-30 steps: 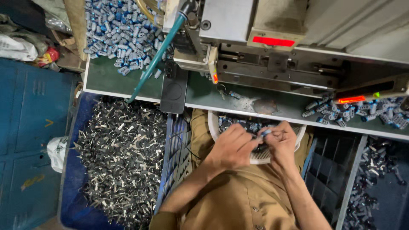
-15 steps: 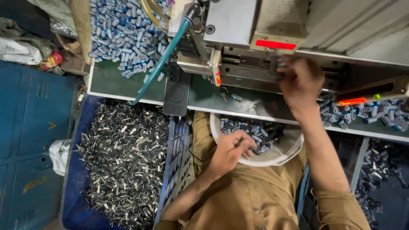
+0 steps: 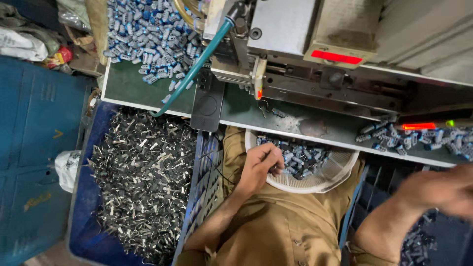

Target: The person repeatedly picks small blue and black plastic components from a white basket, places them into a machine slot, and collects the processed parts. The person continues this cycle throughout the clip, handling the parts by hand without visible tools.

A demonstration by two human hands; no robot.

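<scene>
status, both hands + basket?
Left hand in white basket, on small blue parts. Right hand blurred, grip unclear. Nothing blocking.

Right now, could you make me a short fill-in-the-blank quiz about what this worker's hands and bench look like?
1. The left hand rests in a round white ____ of small blue parts.
2. The crate beside the left arm holds a heap of ____ metal pieces.
3. The right hand looks ____ from motion.

Missing words: basket; silver; blurred
</scene>
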